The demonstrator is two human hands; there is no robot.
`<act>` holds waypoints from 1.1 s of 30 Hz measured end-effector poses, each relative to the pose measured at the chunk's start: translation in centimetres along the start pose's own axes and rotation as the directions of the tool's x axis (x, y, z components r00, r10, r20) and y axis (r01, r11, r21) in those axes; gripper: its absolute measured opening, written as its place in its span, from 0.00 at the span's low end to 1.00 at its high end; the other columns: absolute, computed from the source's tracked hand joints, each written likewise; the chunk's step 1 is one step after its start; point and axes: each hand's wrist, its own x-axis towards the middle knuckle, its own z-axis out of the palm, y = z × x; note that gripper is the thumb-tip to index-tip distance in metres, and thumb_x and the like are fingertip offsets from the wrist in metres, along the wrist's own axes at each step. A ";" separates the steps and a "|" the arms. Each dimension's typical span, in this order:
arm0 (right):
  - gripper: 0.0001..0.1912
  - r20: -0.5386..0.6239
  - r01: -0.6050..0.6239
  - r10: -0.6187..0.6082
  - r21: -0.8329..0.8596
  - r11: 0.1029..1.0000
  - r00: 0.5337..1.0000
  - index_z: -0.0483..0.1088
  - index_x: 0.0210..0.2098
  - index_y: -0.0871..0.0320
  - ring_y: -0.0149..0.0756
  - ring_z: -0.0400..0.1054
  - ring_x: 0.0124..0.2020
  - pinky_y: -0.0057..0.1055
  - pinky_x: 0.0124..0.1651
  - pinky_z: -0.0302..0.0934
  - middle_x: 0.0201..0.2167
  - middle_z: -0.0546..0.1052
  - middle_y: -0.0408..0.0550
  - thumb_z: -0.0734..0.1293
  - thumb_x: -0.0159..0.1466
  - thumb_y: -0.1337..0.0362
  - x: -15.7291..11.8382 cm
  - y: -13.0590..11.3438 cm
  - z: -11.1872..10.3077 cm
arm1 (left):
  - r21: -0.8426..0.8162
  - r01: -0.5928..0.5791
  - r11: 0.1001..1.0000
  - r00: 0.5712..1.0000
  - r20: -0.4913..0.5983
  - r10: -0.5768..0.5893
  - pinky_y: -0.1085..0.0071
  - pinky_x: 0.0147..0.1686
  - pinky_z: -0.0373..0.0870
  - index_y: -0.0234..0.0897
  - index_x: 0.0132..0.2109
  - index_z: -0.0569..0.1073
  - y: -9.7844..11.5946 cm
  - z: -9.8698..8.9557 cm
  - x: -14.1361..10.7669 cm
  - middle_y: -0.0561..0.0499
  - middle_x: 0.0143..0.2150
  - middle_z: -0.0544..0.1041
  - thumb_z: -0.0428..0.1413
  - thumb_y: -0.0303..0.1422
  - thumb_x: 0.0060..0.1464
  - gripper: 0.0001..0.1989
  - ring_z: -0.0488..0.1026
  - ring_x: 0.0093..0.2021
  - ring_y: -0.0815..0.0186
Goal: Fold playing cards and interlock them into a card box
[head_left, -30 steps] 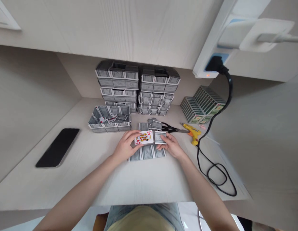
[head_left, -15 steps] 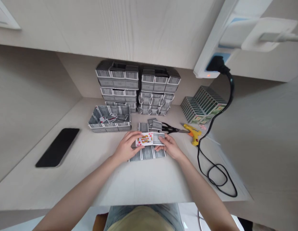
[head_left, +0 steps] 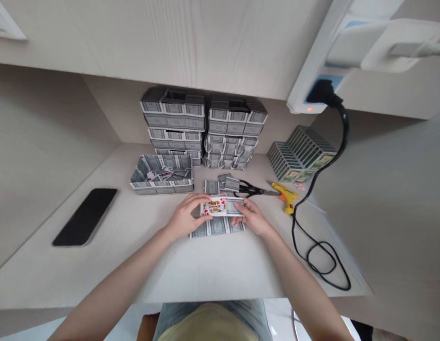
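Note:
My left hand (head_left: 186,215) pinches the left end of a face-up playing card (head_left: 215,207), a king of hearts, between thumb and fingers. My right hand (head_left: 252,215) grips a patterned, face-down card (head_left: 234,207) that adjoins the king on its right. Both are held just above a flat panel of joined cards (head_left: 217,227) on the desk, partly hidden by my fingers and the held cards. Beyond them lie a few loose card pieces (head_left: 211,186) and black-handled scissors (head_left: 253,189).
An open box made of cards (head_left: 159,191) holds loose pieces. Behind it stand stacked card boxes (head_left: 177,124). Right are a yellow glue gun (head_left: 287,198), a black cable (head_left: 330,272) and green-striped stacks (head_left: 301,151). A phone (head_left: 85,217) lies left; a power strip (head_left: 310,94) hangs above.
The king card has shifted slightly, with its right edge now a little differently set against the face-down card. Both hands keep their grip in nearly the same place.

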 end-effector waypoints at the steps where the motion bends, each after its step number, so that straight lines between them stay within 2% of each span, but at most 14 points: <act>1: 0.15 0.000 0.000 0.000 -0.003 1.000 1.000 0.61 0.34 0.59 0.29 0.68 0.17 0.25 0.20 0.64 0.19 0.73 0.41 0.65 0.57 0.54 0.0 0.0 0.0 | -0.010 0.001 1.000 1.000 -0.001 -0.001 0.58 0.48 0.65 0.38 0.44 0.68 0.0 0.0 0.0 0.44 0.46 0.73 0.59 0.33 0.46 0.17 0.68 0.48 0.61; 7: 0.14 0.027 0.004 -0.003 -0.025 1.000 1.000 0.61 0.34 0.59 0.29 0.68 0.17 0.24 0.20 0.63 0.18 0.73 0.41 0.64 0.58 0.55 -0.2 -0.3 -0.1 | -0.054 0.015 0.998 1.000 0.009 -0.015 0.60 0.48 0.66 0.38 0.45 0.68 0.0 0.2 -0.3 0.44 0.47 0.72 0.59 0.32 0.46 0.17 0.68 0.48 0.62; 19: 0.14 0.034 -0.004 0.005 -0.040 0.999 0.999 0.59 0.34 0.58 0.30 0.69 0.17 0.25 0.20 0.65 0.18 0.73 0.40 0.64 0.58 0.54 -0.2 -0.1 0.1 | -0.061 -0.017 0.998 1.000 0.007 0.017 0.59 0.48 0.66 0.38 0.45 0.68 0.4 0.4 -0.3 0.43 0.47 0.72 0.59 0.32 0.46 0.17 0.68 0.49 0.62; 28: 0.16 0.017 -0.008 0.008 0.009 1.000 1.000 0.57 0.38 0.56 0.31 0.71 0.19 0.27 0.21 0.67 0.21 0.73 0.39 0.64 0.58 0.54 0.0 0.5 0.7 | -0.045 0.013 0.999 0.999 -0.029 -0.014 0.59 0.47 0.66 0.38 0.46 0.68 0.9 1.1 -0.6 0.44 0.47 0.72 0.58 0.31 0.47 0.17 0.68 0.49 0.61; 33: 0.17 0.024 -0.025 0.025 0.014 1.000 0.999 0.56 0.40 0.56 0.31 0.71 0.20 0.28 0.23 0.68 0.22 0.74 0.40 0.64 0.58 0.54 -0.1 0.3 1.5 | -0.072 0.059 0.996 0.998 -0.006 -0.059 0.59 0.47 0.68 0.39 0.46 0.67 1.1 1.5 -0.8 0.43 0.48 0.71 0.58 0.32 0.47 0.18 0.67 0.50 0.61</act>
